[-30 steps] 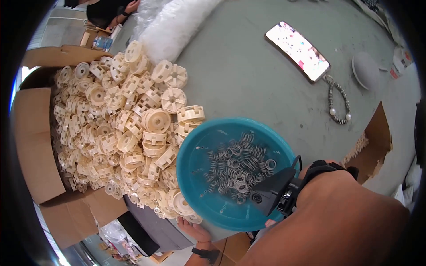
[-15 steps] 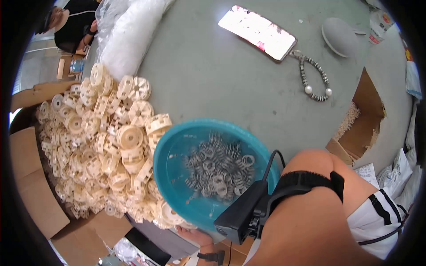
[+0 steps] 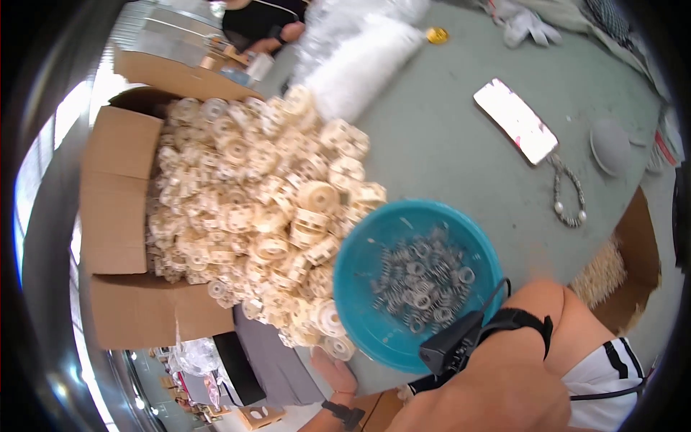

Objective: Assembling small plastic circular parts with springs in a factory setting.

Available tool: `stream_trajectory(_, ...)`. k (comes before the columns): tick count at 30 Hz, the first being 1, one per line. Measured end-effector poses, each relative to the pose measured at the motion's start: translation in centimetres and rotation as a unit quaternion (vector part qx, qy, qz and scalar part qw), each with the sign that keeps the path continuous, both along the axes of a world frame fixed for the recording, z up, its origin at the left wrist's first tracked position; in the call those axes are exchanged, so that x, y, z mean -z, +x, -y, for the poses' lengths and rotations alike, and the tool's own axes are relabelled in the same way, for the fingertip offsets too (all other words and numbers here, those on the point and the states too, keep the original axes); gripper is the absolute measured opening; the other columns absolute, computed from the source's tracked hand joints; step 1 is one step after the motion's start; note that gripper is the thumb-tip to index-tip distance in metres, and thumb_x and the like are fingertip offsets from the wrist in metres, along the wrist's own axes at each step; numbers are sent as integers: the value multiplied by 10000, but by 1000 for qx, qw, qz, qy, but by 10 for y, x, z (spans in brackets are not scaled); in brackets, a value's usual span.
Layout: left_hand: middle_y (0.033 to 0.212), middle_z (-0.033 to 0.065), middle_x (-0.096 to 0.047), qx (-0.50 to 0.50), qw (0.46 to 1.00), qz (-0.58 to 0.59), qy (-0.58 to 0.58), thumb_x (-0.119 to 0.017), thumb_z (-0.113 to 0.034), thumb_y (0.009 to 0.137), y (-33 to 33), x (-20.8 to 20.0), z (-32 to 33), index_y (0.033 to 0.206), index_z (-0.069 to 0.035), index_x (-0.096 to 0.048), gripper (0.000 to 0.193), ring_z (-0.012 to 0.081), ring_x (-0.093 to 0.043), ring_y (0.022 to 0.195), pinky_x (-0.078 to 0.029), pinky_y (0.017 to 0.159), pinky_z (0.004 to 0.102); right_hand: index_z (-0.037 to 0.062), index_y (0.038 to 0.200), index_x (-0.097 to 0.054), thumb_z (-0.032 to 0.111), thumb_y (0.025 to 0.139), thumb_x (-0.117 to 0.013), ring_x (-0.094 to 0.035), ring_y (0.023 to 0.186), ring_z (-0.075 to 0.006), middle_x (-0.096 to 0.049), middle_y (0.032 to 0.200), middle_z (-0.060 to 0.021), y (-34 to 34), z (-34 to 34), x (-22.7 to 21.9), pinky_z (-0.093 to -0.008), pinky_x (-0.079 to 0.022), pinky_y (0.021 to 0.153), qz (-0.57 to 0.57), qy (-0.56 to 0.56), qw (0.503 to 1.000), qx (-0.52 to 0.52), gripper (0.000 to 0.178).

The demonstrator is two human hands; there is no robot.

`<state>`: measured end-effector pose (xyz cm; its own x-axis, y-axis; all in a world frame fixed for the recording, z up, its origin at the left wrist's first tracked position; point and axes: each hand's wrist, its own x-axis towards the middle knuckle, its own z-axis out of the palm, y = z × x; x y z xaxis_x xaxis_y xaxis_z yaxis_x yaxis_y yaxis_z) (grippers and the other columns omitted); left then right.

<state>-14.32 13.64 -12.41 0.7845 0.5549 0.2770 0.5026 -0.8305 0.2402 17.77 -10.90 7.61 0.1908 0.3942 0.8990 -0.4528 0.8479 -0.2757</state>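
Observation:
A round blue bowl [image 3: 367, 273] holds several small metal springs [image 3: 421, 277]. It sits at the near edge of the grey-green table [image 3: 446, 151], against a big heap of cream plastic wheel-shaped parts [image 3: 266, 209]. My left hand [image 3: 335, 369], with a dark band on its wrist, reaches up under the bowl's near rim and seems to hold it. My right forearm crosses the lower right with a black strap and a small black device [image 3: 461, 344] on the wrist. My right hand [image 3: 558, 309] bends away just right of the bowl, its fingers hidden.
An open cardboard box [image 3: 119, 216] lies left of the heap. On the far table are a phone [image 3: 515, 119], a bead bracelet [image 3: 565, 194], a grey dome-shaped object [image 3: 612, 147] and a white plastic bag [image 3: 360, 65]. Another box [image 3: 633, 252] stands right. A second person sits at top.
The view has swung, so the heap now fills more of the left. The bowl stays beside the heap with my left hand beneath it. My right forearm sits lower and further right.

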Motion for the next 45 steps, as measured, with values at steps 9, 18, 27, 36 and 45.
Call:
stream_trajectory(9,1117,305,-449,40,995,22,90,-426,-277,834,7,-10,-4,1039,98,-481,430,456,-416,1003,-304,871,514,-95,1247,-435,704,833,-109,-606,948,-317,-549,1165,-236,0,8,-6,-324,-471,807,104,-125,982,-96,957)
stream_trajectory(18,1186,249,-435,28,999,-7,44,-474,-263,838,10,-15,-3,1112,35,-449,406,427,-423,1061,-308,908,510,-78,894,-623,577,899,-239,-615,661,-327,-633,740,-170,15,17,-33,-366,-471,567,150,-335,929,-48,759)
stream_trajectory(27,1208,271,-439,5,998,54,-30,-515,-269,839,6,-8,0,1186,76,-411,500,434,-401,1131,-280,985,498,12,670,-604,263,912,-417,-523,462,-293,-544,578,-119,11,13,-28,-379,-406,437,196,-182,952,148,396)
stream_trajectory(36,1254,248,-428,-94,987,91,-97,-595,-217,821,-3,-4,6,1251,65,-385,556,371,-436,1146,-333,989,431,-20,848,-622,165,898,-505,-515,518,-267,-535,645,-108,-13,19,-16,-348,-401,468,209,-148,950,178,224)
stream_trajectory(45,1194,144,-494,-100,863,428,-250,-492,-190,911,42,-93,75,1222,3,-413,375,286,-524,1044,-467,858,398,40,1060,-573,119,832,-577,-584,581,-239,-588,688,-99,-55,39,58,-331,-459,527,292,-462,752,368,241)
